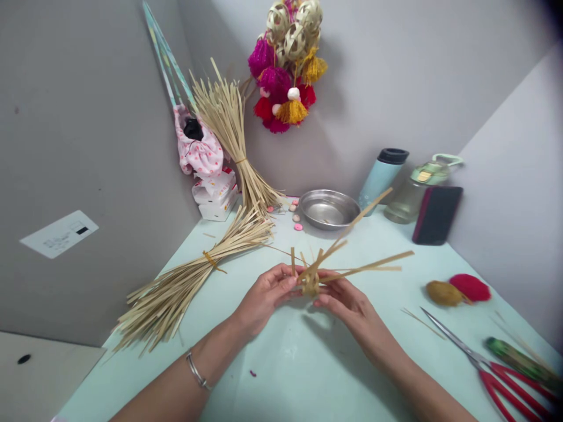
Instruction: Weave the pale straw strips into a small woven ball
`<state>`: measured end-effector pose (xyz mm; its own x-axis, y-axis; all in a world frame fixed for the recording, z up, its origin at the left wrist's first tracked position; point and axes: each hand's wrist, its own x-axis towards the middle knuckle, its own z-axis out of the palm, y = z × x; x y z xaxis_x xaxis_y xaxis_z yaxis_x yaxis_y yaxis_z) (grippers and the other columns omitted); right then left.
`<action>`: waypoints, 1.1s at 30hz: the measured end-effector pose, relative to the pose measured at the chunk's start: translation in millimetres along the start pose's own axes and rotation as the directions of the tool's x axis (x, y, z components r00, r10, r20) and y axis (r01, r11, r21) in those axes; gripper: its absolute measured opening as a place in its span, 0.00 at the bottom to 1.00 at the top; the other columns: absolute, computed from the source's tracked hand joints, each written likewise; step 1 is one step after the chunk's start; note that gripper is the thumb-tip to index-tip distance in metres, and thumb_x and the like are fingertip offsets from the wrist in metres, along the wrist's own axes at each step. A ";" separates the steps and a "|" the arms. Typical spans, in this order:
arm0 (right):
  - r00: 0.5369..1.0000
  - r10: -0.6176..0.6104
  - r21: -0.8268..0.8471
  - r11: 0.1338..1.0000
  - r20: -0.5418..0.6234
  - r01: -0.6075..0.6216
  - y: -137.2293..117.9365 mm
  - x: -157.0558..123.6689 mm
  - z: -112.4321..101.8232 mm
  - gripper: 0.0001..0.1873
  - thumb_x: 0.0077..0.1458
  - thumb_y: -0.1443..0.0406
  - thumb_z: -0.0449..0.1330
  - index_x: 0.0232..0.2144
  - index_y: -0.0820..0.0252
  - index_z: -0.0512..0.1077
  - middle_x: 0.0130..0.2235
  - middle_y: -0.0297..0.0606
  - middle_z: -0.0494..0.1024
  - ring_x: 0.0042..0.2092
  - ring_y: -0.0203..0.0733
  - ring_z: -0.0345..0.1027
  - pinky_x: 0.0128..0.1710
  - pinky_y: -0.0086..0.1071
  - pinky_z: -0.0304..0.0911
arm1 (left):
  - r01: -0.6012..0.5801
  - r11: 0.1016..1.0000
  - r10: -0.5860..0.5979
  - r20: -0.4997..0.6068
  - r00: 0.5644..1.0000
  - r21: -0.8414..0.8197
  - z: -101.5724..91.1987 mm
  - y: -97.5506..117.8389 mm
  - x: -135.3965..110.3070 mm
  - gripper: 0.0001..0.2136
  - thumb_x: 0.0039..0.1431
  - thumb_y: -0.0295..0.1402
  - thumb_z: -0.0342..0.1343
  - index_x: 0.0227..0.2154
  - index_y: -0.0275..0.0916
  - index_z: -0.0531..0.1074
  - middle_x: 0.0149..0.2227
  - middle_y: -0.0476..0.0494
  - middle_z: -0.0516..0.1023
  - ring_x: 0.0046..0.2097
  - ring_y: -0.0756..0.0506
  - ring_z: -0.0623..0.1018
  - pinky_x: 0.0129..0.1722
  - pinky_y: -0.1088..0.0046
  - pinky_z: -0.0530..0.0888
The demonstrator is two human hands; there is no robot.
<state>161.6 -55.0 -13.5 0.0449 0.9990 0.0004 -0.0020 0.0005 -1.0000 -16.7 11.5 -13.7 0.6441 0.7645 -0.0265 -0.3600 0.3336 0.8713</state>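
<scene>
A small woven straw piece [311,285] is held up above the table, its loose flat strips fanning upward and to the right. My left hand [273,288] pinches its left side between thumb and fingers. My right hand [345,300] closes on it from the right, the thumb below and the fingers behind the strips, partly hidden by them. One long strip [364,217] slants up toward the bottles. On the table to the left lies a bundle of straw strips [189,278] tied at the middle.
A second straw bundle [233,135] leans in the corner behind. Toward the back stand a steel bowl [329,225], a blue tumbler [382,179], a green bottle [404,196] and a phone [437,215]. At right lie yarn balls [470,288] and red-handled scissors [472,354]. Tasselled woven balls [294,41] hang above.
</scene>
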 end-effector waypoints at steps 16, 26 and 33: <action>0.997 -0.040 -0.127 0.991 -0.067 0.031 -14.7 -9.0 7.7 0.10 0.53 0.58 0.65 0.38 0.54 0.76 0.35 0.36 0.76 0.35 0.42 0.71 0.35 0.32 0.66 | -0.047 0.997 0.053 -0.094 0.994 0.068 3.4 -12.8 0.0 0.09 0.57 0.37 0.60 0.35 0.37 0.73 0.48 0.41 0.76 0.48 0.45 0.75 0.54 0.64 0.68; 0.995 -0.094 -0.112 0.989 -0.016 0.092 -11.5 -11.3 0.8 0.08 0.57 0.60 0.62 0.28 0.54 0.78 0.41 0.39 0.79 0.46 0.46 0.71 0.46 0.34 0.66 | -0.028 0.998 0.036 -0.143 0.989 0.055 4.3 -10.4 0.4 0.10 0.53 0.38 0.63 0.33 0.36 0.72 0.46 0.41 0.75 0.45 0.45 0.75 0.52 0.64 0.67; 0.990 0.036 -0.004 0.999 -0.135 -0.037 -10.3 -9.8 9.7 0.13 0.48 0.56 0.69 0.35 0.54 0.79 0.39 0.39 0.83 0.41 0.49 0.77 0.43 0.39 0.73 | -0.111 0.957 0.146 -0.116 0.982 0.269 4.8 -8.3 -1.5 0.09 0.54 0.37 0.63 0.29 0.37 0.70 0.49 0.39 0.73 0.53 0.42 0.72 0.56 0.64 0.64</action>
<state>151.4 -64.4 -3.2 0.1794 0.9831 -0.0362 -0.0001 -0.0368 -0.9993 -11.4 5.0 -18.5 0.5017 0.8639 0.0444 -0.2345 0.0863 0.9683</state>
